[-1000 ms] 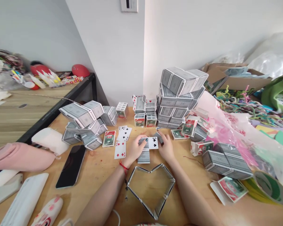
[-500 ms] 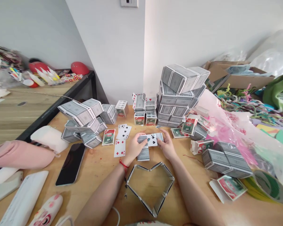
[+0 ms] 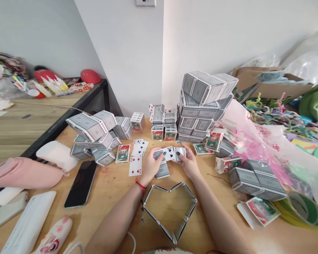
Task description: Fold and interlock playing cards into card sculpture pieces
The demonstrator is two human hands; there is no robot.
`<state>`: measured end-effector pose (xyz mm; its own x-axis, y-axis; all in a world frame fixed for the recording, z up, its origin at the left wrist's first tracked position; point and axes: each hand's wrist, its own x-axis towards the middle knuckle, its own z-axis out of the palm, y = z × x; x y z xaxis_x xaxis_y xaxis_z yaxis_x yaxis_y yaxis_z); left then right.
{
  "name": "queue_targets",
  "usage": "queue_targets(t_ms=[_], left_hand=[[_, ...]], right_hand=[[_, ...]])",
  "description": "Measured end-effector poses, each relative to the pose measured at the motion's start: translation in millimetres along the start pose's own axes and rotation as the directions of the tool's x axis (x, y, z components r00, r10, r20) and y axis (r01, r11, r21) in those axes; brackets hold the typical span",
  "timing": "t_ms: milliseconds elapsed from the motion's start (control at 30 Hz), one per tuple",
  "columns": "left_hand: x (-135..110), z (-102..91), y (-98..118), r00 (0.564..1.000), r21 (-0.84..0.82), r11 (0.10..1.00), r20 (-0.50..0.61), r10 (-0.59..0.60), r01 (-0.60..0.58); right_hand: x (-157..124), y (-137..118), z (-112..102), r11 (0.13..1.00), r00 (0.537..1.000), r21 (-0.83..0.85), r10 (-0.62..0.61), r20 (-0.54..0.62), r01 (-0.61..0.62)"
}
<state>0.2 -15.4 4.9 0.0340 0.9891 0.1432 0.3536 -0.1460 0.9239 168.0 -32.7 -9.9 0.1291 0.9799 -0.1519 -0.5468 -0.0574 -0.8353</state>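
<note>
My left hand and my right hand are closed on playing cards over the middle of the wooden table. The left fingers pinch a grey-backed card and a face-up spade card. The right fingers grip another grey-backed card. More face-down cards lie under the left hand. A heart outline made of folded cards stands just in front of my wrists.
Loose face-up cards and red card boxes lie to the left. Stacks of folded-card blocks stand behind, more at left and right. A black phone, tape roll and pink plastic surround them.
Both hands have lifted the cards slightly away from me, and the right hand has drawn its grey-backed card out to the right of the spade card.
</note>
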Motion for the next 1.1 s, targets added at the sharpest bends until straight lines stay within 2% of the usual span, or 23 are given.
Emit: queue_targets(t_ms=[167, 300, 667, 933, 1100], left_hand=[[0, -0.4, 2, 0.999, -0.014, 1.000, 0.052, 0.004, -0.003], [0, -0.2, 3, 0.999, -0.011, 1.000, 0.045, -0.015, 0.016], [1, -0.2, -9, 0.999, 0.005, 0.999, -0.033, 0.039, -0.039], [3, 2.7, -18, 0.988, -0.029, 0.999, -0.150, 0.027, -0.031], [5, 2.1, -19, 0.978, -0.034, 0.999, -0.208, 0.016, -0.023]], right_hand=[[-1, 1, 1, 0.998, 1.000, -0.055, 0.010, 0.019, -0.009], [-1, 1, 2, 0.996, 1.000, -0.092, 0.005, 0.007, -0.005], [0, -1, -2, 1.000, 1.000, 0.021, 0.002, 0.022, -0.003], [2, 2, -1, 0.998, 0.998, 0.033, -0.051, -0.032, 0.052], [2, 2, -1, 0.999, 1.000, -0.034, -0.004, 0.005, 0.004]])
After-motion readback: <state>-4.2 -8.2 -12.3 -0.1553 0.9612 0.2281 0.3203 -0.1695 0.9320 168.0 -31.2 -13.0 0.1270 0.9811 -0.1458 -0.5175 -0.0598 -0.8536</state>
